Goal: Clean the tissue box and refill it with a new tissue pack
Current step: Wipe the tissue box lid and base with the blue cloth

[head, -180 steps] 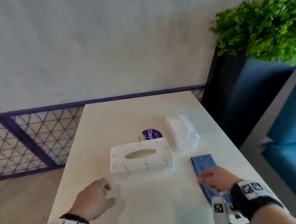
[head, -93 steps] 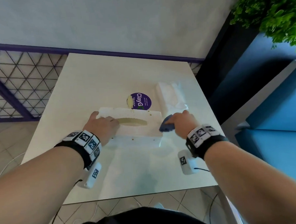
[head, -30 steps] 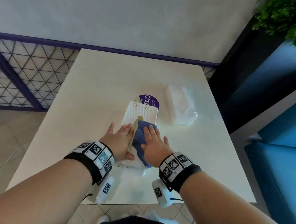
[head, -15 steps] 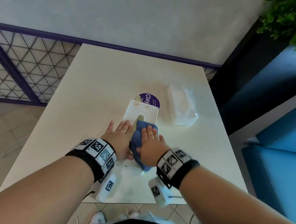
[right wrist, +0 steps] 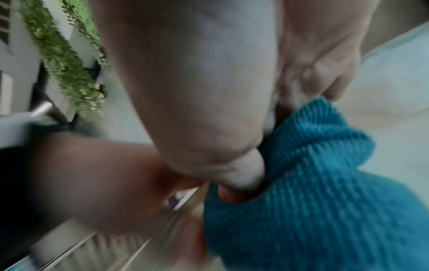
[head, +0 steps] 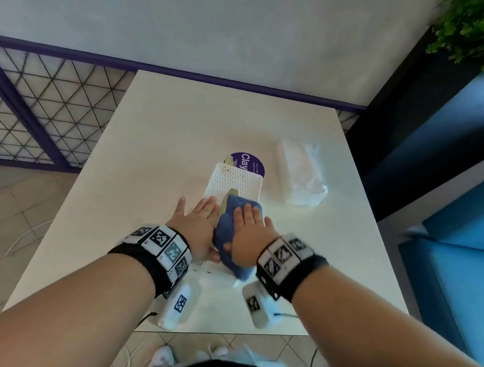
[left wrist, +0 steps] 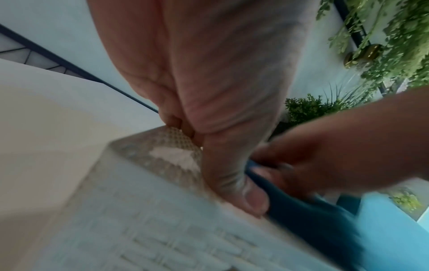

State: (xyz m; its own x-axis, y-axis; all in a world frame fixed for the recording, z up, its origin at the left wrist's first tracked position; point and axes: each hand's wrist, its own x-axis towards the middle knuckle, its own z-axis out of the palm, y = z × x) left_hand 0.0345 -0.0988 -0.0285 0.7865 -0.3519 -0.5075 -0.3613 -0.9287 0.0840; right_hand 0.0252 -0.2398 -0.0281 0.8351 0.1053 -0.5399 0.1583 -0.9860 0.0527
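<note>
The table [head: 159, 148] is a smooth, pale square slab; its near edge is cut by both forearms and the wrist bands. A green plant [head: 468, 13] is cropped by the upper right corner, and a blue seat [head: 466, 254] runs off the right side.

The tissue box [head: 235, 183] lies in the middle of the table with one short end pointing away. It is white, rectangular, with rounded corners and a fine dotted or meshed top. Only its far half shows in the head view; the near half is under the hands and cloth, and the slot is mostly covered. The left wrist view shows a blurred side with raised brick-like marks.

The tissue pack [head: 301, 177] sits just right of the box, apart from it, in clear crinkled plastic whose loose end trails toward the near side. Its contents read only as a white block.

The cloth [head: 229, 221] is blue and ribbed, bunched on the box top. The right hand [head: 249, 234] lies flat on it, fingers straight, pressing; the thumb tucks into a fold in the right wrist view, which is badly smeared.

The left hand [head: 195, 228] rests flat on the box's left part, fingers extended, thumb alongside the cloth.

A round purple sticker [head: 251, 163] peeks from behind the box's far end, its lettering half hidden.
</note>
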